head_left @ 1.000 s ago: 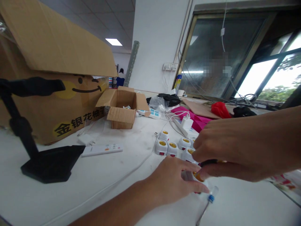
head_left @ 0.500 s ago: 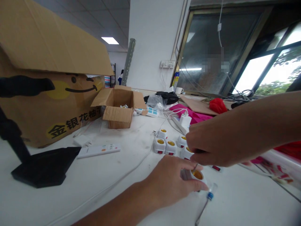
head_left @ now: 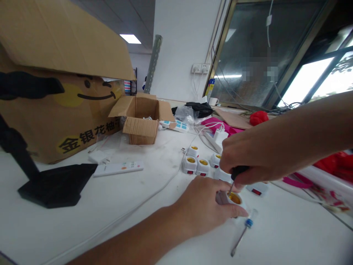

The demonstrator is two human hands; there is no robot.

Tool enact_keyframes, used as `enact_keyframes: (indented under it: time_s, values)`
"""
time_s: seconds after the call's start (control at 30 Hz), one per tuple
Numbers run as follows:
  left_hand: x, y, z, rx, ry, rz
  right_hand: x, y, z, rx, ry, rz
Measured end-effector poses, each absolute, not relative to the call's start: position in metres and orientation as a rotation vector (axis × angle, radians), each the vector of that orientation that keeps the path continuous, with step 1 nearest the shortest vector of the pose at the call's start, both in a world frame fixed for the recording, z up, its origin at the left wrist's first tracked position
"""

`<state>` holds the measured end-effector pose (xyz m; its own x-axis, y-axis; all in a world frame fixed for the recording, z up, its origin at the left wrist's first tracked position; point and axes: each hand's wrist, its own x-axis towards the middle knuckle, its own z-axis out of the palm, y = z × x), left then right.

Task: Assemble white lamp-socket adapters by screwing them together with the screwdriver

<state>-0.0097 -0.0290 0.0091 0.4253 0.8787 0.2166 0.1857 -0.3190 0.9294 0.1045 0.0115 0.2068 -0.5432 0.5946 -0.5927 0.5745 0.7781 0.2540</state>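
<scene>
My left hand point(head_left: 205, 208) grips a white lamp socket point(head_left: 220, 197) with a brass-coloured threaded opening, held against the white table point(head_left: 154, 235). My right hand point(head_left: 249, 160) is closed round the black handle of a screwdriver point(head_left: 239, 171). Its thin shaft slants down into the socket's opening; the tip is hidden inside. A second screwdriver point(head_left: 242, 235), with a clear and blue handle, lies on the table just right of my left thumb. Several similar sockets point(head_left: 190, 165) stand beyond my hands, some with red switches, partly covered by my right hand.
A small open carton point(head_left: 143, 131) and a large cardboard box point(head_left: 63, 110) stand at the left. Nearer are a white remote control point(head_left: 118, 168) and a black stand base point(head_left: 55, 187). A white cable point(head_left: 138, 206) crosses the table. Power strips and a red bag point(head_left: 258, 117) lie farther back.
My right hand has tilted and the black screwdriver handle now shows below it. My left hand still holds the socket. The whole view has shifted slightly.
</scene>
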Motion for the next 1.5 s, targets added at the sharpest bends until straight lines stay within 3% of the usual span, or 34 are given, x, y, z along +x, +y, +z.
enact_keyframes:
  time_s: [0.47, 1.07, 1.33, 1.5]
  values:
    - [-0.013, -0.028, 0.012, 1.931, 0.944, 0.961, 0.121, -0.010, 0.200, 0.636, 2.257, 0.347]
    - [-0.011, -0.030, 0.014, 1.841, 0.903, 0.985, 0.143, -0.006, 0.192, -0.251, 2.540, 0.759]
    - [-0.009, -0.024, 0.004, 1.878, 0.980, 0.934, 0.144, -0.001, 0.188, -0.269, 2.653, 0.702]
    - [-0.010, -0.021, 0.001, 1.891, 0.912, 0.978, 0.151, -0.004, 0.181, -0.019, 2.631, 0.672]
